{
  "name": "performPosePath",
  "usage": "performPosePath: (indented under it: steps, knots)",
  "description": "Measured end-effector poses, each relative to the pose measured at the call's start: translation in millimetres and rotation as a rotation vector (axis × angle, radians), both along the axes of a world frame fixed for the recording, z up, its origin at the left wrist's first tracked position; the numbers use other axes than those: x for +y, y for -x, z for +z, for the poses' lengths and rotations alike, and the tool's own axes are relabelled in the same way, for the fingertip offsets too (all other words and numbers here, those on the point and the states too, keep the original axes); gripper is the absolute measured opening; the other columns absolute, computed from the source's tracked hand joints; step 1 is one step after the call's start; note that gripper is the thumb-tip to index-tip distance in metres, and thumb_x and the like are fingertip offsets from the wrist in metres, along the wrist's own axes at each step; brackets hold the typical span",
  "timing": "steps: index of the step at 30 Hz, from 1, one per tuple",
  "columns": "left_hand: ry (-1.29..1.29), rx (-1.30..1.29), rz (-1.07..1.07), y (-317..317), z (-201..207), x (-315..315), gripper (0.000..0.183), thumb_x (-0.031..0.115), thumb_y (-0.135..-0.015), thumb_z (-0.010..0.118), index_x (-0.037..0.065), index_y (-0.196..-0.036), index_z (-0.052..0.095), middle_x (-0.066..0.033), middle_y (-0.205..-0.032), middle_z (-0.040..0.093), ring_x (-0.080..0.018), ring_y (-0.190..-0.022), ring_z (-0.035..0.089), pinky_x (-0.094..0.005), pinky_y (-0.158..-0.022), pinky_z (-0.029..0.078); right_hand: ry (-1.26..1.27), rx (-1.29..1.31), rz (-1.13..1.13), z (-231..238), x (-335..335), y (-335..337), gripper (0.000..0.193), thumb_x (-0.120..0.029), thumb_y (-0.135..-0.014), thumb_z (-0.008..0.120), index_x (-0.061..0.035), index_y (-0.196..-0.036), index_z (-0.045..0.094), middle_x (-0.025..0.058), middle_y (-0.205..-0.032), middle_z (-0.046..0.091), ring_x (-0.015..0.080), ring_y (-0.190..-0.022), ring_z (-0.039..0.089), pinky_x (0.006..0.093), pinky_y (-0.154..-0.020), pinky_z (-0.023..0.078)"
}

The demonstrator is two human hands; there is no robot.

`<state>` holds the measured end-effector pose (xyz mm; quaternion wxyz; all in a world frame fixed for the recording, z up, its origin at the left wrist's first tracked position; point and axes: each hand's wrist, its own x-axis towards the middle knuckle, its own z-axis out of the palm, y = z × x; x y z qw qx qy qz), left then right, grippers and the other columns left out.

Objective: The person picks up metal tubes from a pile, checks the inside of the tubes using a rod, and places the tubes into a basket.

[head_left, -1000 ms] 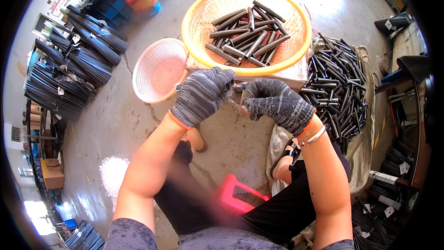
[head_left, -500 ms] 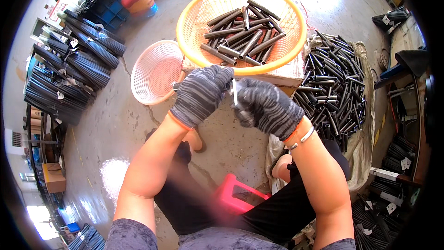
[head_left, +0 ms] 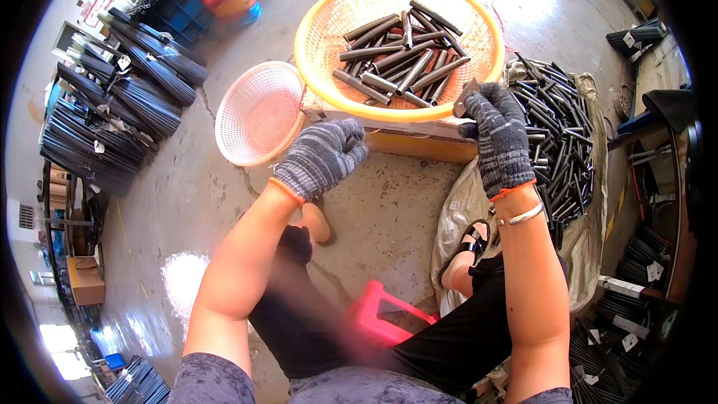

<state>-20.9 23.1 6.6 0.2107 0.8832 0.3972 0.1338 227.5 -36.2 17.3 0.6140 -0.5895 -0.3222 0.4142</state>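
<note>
Both my hands wear grey-and-black striped knit gloves with orange cuffs. My left hand (head_left: pixel 323 158) is closed in the middle, in front of the white basket; whatever its curled fingers may hold is hidden. Pinched in my right hand (head_left: pixel 499 135) is a small flat metal piece, blade-like (head_left: pixel 465 97), at the near right rim of the orange-rimmed basket (head_left: pixel 303 45). Short black tubes (head_left: pixel 415 71) lie jumbled inside that basket. Beside my right hand, many more black tubes (head_left: pixel 557 142) are heaped on a pale woven sack (head_left: pixel 456 217).
A box (head_left: pixel 419 144) supports the orange-rimmed basket. Left of it stands a smaller white basket (head_left: pixel 247 138). Bundles of long black rods (head_left: pixel 149 97) lean at the far left. Between my legs is a pink plastic stool (head_left: pixel 374 322). More rod bundles (head_left: pixel 651 254) lie at the right.
My hands were close together with a thin light strip between them; now they are apart. The right has moved right and up to the basket rim, the left slightly down.
</note>
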Motion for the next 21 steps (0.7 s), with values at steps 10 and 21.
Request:
performPosePath:
  steps: [10,21]
  knots:
    - [-0.184,0.236,0.009,-18.3,4.4,-9.9,0.018,0.024,-0.081,0.063,0.007,-0.086,0.059,-0.0151,-0.078,0.064,-0.0331,-0.074,0.063,-0.0452,-0.067,0.049,-0.273,-0.309,0.586,-18.5,-27.9,63.1,0.016,-0.005,-0.082,0.068,-0.0014,-0.096,0.061,0.0103,-0.099,0.06,0.0199,-0.092,0.058,0.0332,-0.086,0.049]
    - [0.11,0.174,-0.036,-20.8,16.7,-13.5,0.032,0.018,-0.076,0.072,0.003,-0.101,0.06,-0.0136,-0.087,0.065,-0.0262,-0.077,0.064,-0.0372,-0.068,0.05,0.063,-0.212,0.623,-30.0,-21.5,61.7,0.009,-0.009,-0.091,0.059,-0.0015,-0.093,0.056,0.0039,-0.078,0.057,0.0111,-0.071,0.055,0.0274,-0.063,0.049]
